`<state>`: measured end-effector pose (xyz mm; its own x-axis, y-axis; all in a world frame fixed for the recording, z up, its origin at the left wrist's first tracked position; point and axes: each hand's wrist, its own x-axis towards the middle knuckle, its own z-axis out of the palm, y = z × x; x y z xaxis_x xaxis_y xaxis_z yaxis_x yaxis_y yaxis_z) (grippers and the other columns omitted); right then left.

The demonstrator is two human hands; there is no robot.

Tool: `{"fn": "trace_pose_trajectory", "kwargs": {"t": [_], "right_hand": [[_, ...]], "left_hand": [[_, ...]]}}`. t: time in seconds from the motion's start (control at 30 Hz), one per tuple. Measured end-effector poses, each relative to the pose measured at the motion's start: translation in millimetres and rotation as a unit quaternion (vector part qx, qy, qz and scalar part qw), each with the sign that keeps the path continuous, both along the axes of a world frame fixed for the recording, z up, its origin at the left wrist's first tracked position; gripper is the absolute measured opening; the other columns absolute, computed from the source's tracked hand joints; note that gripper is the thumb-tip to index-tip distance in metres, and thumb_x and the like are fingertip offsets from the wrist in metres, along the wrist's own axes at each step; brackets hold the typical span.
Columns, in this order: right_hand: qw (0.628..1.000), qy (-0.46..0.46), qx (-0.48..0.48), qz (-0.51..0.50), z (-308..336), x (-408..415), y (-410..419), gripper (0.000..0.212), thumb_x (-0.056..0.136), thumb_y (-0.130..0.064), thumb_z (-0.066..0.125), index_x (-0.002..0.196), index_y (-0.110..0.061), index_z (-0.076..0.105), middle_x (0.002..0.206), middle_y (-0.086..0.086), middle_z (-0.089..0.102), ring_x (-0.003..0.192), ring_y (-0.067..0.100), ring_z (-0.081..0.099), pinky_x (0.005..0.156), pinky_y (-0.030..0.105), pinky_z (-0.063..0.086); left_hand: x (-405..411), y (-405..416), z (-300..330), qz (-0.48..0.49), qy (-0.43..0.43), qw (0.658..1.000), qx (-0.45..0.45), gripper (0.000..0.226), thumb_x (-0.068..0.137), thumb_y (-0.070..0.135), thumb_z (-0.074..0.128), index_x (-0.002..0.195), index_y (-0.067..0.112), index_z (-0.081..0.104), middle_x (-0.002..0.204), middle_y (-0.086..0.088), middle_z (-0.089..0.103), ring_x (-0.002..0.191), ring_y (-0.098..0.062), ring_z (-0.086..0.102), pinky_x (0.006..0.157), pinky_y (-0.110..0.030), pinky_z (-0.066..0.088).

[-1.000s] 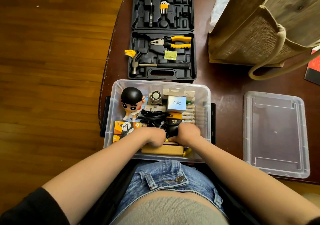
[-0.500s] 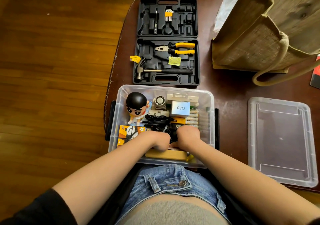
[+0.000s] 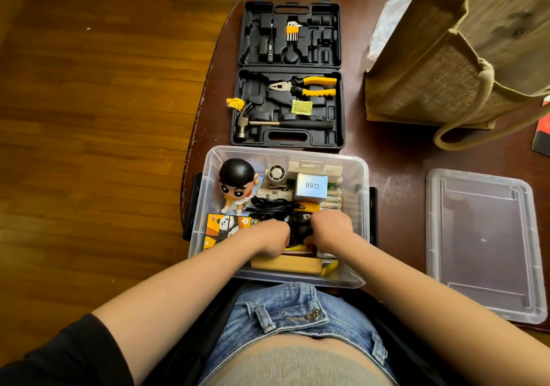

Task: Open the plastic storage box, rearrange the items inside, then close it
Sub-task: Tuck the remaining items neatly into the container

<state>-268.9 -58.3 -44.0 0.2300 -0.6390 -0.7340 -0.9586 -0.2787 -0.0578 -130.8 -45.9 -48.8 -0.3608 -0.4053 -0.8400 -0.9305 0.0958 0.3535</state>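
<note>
both hands [image 3: 272, 237] inside open storage box [image 3: 361, 177]

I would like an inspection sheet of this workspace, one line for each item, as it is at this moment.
Surface: dark wooden table, worn at its left edge.
Job's things: storage box open and full; lid lies to its right.
Clutter: open tool case with pliers and hammer; woven bag.
Hands: left hand and right hand are inside the box, fingers hidden.
Cables: black cable bundle in the box.
Surroundings: wooden floor.
</note>
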Motion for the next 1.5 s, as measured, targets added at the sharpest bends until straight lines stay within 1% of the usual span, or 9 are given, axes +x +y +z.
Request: {"fn": "trace_pose_trajectory", "kwargs": {"t": [0.1,0.27,0.43,0.57,0.73,0.93,1.17,1.37,1.5], "right_hand": [[0.997,-0.037,0.039,0.049,15.5,-17.6,-5.6,0.012,0.088,-0.015,0.058,0.095,-0.008,0.065,0.095,0.009,0.065,0.08,0.025,0.057,0.065,0.03,0.045],[0.982,-0.042,0.108,0.148,33.4,-29.2,-3.7,0.034,0.086,0.0,0.051,0.114,-0.012,0.067,0.111,0.009,0.067,0.1,0.028,0.062,0.086,0.038,0.053],[0.976,-0.017,0.118,0.184,33.0,-29.3,0.7,0.034,0.087,0.0,0.052,0.117,-0.012,0.065,0.114,0.009,0.064,0.102,0.028,0.061,0.083,0.036,0.053],[0.985,-0.026,0.081,0.15,25.6,-25.7,2.2,0.031,0.087,-0.001,0.052,0.114,-0.012,0.065,0.108,0.008,0.065,0.094,0.026,0.062,0.078,0.033,0.054],[0.99,-0.023,0.055,0.131,20.3,-20.4,-0.1,0.018,0.089,-0.007,0.052,0.1,-0.01,0.065,0.084,0.004,0.055,0.073,0.024,0.05,0.062,0.029,0.043],[0.976,-0.019,0.117,0.183,24.2,-23.0,-1.5,0.03,0.088,-0.005,0.052,0.114,-0.013,0.065,0.109,0.008,0.065,0.095,0.026,0.061,0.078,0.035,0.052],[0.952,-0.004,0.163,0.258,29.8,-26.3,1.6,0.032,0.087,-0.013,0.059,0.118,-0.017,0.064,0.113,0.004,0.064,0.103,0.025,0.059,0.081,0.033,0.052],[0.951,-0.014,0.136,0.276,31.9,-25.7,3.7,0.027,0.086,-0.014,0.06,0.112,-0.015,0.067,0.11,0.005,0.066,0.099,0.027,0.061,0.082,0.037,0.055],[0.95,-0.046,0.105,0.29,36.8,-30.5,4.3,0.023,0.087,-0.016,0.057,0.108,-0.014,0.067,0.103,0.005,0.066,0.091,0.027,0.061,0.074,0.033,0.053]], "left_hand": [[-0.9,0.2,-3.0,-0.009,-0.018,0.997,-0.071,0.023,0.089,0.005,0.052,0.108,0.002,0.064,0.105,-0.013,0.066,0.096,-0.028,0.062,0.084,-0.038,0.052],[-4.1,-5.6,-5.6,-0.052,-0.026,0.993,-0.107,0.01,0.083,0.005,0.062,0.091,0.005,0.066,0.096,-0.012,0.067,0.092,-0.029,0.063,0.079,-0.04,0.054],[-6.3,-7.1,-8.5,-0.037,-0.02,0.994,-0.098,0.013,0.08,0.006,0.064,0.07,0.012,0.059,0.088,-0.01,0.068,0.088,-0.029,0.064,0.073,-0.039,0.055],[-8.8,-6.4,-12.4,-0.01,-0.026,0.996,-0.089,0.015,0.081,0.021,0.073,0.088,0.007,0.068,0.094,-0.01,0.069,0.089,-0.027,0.063,0.074,-0.036,0.054],[-12.0,-4.1,-11.5,-0.019,-0.044,0.993,-0.103,0.013,0.082,0.015,0.07,0.089,0.006,0.065,0.092,-0.011,0.066,0.089,-0.03,0.062,0.068,-0.035,0.049],[-13.3,1.0,-8.0,-0.026,-0.042,0.988,-0.145,0.009,0.085,0.005,0.059,0.093,0.006,0.063,0.093,-0.012,0.064,0.087,-0.03,0.061,0.065,-0.033,0.045],[-5.3,-0.6,2.2,0.046,0.002,0.993,-0.106,0.016,0.088,0.002,0.051,0.088,0.006,0.066,0.096,-0.013,0.067,0.093,-0.029,0.062,0.083,-0.04,0.052],[9.8,0.3,19.2,0.06,0.005,0.982,-0.181,0.023,0.089,0.003,0.054,0.101,0.017,0.068,0.106,-0.003,0.066,0.1,-0.022,0.06,0.08,-0.031,0.048],[18.3,2.0,26.9,0.123,0.029,0.946,-0.299,0.02,0.088,0.013,0.059,0.107,0.02,0.064,0.113,0.0,0.06,0.105,-0.02,0.055,0.078,-0.031,0.047]]}}
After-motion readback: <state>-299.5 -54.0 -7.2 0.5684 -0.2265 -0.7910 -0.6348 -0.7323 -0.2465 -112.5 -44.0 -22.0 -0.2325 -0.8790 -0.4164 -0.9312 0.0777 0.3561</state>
